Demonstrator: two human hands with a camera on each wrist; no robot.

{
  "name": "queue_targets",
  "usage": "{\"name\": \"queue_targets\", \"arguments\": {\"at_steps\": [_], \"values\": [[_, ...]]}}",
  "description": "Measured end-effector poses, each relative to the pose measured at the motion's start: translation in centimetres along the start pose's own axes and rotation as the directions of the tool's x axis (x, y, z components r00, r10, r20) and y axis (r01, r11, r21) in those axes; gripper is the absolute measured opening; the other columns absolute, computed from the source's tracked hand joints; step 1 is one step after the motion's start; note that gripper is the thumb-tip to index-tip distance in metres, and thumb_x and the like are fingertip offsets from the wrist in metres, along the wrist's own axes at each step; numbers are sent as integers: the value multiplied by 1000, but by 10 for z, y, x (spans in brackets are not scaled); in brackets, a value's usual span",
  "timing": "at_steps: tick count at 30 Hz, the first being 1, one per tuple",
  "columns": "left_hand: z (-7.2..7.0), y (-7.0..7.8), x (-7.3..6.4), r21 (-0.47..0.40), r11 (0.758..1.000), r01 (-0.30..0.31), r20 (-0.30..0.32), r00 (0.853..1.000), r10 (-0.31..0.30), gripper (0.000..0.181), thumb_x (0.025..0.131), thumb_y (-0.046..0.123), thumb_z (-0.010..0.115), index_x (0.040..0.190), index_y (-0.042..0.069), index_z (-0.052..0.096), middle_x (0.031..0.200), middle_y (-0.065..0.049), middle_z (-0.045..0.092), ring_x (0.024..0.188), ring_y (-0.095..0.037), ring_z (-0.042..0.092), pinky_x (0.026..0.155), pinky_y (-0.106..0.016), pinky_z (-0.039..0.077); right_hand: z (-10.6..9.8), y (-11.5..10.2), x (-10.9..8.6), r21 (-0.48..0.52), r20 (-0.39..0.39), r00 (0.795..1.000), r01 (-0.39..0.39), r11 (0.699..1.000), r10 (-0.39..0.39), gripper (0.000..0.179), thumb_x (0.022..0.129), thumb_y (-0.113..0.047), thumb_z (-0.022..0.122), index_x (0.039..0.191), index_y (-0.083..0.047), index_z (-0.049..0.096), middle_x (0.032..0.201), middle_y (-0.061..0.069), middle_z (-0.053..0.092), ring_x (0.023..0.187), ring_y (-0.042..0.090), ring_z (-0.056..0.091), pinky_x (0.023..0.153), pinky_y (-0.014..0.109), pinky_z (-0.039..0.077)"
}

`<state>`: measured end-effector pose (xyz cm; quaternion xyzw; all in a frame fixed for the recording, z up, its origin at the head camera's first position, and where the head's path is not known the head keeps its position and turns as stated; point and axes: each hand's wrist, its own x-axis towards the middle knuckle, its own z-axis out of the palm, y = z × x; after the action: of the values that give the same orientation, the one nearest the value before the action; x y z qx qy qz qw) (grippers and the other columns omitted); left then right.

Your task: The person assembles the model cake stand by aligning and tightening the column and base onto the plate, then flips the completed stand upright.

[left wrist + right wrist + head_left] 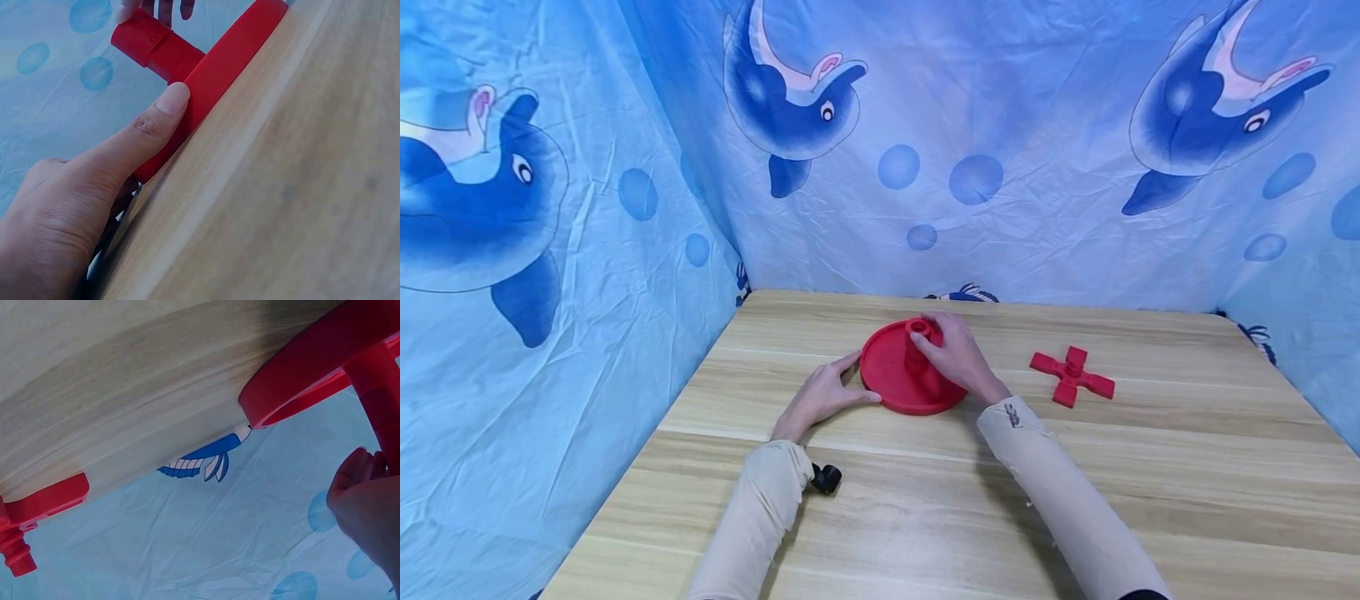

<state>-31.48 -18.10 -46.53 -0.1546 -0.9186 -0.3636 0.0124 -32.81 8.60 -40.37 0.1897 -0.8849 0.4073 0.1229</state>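
A red round tray-like base (883, 363) with a low rim lies flat on the table. From its middle rises a red hollow post (914, 357), upright, with a stepped outline in the left wrist view. My left hand (822, 395) holds the base at its left edge, thumb on the near side of the rim and fingers at the far left. Near the post's top, my right hand (957, 353) grips it between thumb and fingers; part of the post is hidden behind that hand in the right wrist view.
To the right of the base, a red cross-shaped piece (1072, 377) with a short ribbed peg pointing up lies on the wooden table (925, 517). A blue cloth (1030, 233) printed with dolphins hangs behind the table and along its sides. A small black device (827, 479) sits at the left cuff.
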Motion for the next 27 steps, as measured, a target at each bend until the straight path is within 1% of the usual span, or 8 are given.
{"name": "queue_targets", "arguments": {"at_steps": [3, 6, 13, 16, 21, 23, 27], "values": [[0, 0, 0, 1, 1000, 4, 1, 1000, -4, 106, 72, 73, 82, 159, 24, 45, 153, -7, 52, 136, -27, 51, 110, -52, 43, 1, 0, 0, -10, -7, 1000, -20, 1000, 20, 53, 99, -26, 72, 141, 1, 58, 134, 18, 58, 127, 34, 50, 100, 51, 51], [0, 1, -1, 2, 1000, 4, 3, 1000, -4, 107, 72, 73, 82, 159, 24, 45, 154, -7, 52, 136, -28, 50, 110, -52, 43, 1, 1, 0, -14, -12, 1000, -22, 1000, 22, 53, 99, -27, 72, 141, 1, 57, 135, 18, 57, 127, 34, 50, 101, 52, 51], [0, 1, 0, 3, 1000, 6, 2, 1000, -6, 106, 72, 73, 82, 159, 24, 45, 153, -8, 53, 134, -27, 52, 109, -52, 44, 1, 2, 0, -9, -5, 999, 37, 999, -37, 49, 99, -18, 70, 142, 3, 57, 135, 19, 58, 129, 36, 49, 103, 53, 48], [0, 1, 0, 2, 1000, 6, 3, 1000, -6, 106, 72, 73, 82, 159, 24, 45, 153, -8, 52, 135, -27, 51, 110, -52, 43, 1, 2, 0, -6, -2, 1000, 17, 1000, -17, 51, 98, -19, 72, 142, 2, 57, 135, 18, 58, 129, 36, 49, 101, 53, 50], [0, 1, 0, -4, 1000, 10, 6, 1000, -10, 107, 72, 73, 82, 159, 24, 44, 154, -8, 51, 137, -28, 50, 110, -53, 43, 1, 1, 0, -10, -9, 1000, -22, 1000, 22, 55, 97, -26, 75, 142, 0, 57, 134, 18, 58, 126, 34, 50, 98, 51, 53], [0, 1, -1, -7, 1000, 10, 6, 1000, -10, 106, 72, 73, 82, 159, 25, 44, 154, -7, 52, 136, -28, 50, 110, -52, 43, 0, 1, 0, -8, -12, 1000, -13, 1000, 13, 54, 98, -25, 73, 143, 0, 57, 134, 18, 58, 126, 34, 50, 99, 51, 52], [0, 0, 0, -8, 1000, 4, 3, 1000, -4, 106, 72, 72, 82, 159, 25, 45, 153, -7, 52, 137, -28, 50, 110, -52, 43, 0, 1, 0, 1, -16, 999, 31, 1000, -31, 49, 100, -19, 70, 142, 2, 58, 133, 19, 59, 127, 35, 50, 102, 52, 49]]}}
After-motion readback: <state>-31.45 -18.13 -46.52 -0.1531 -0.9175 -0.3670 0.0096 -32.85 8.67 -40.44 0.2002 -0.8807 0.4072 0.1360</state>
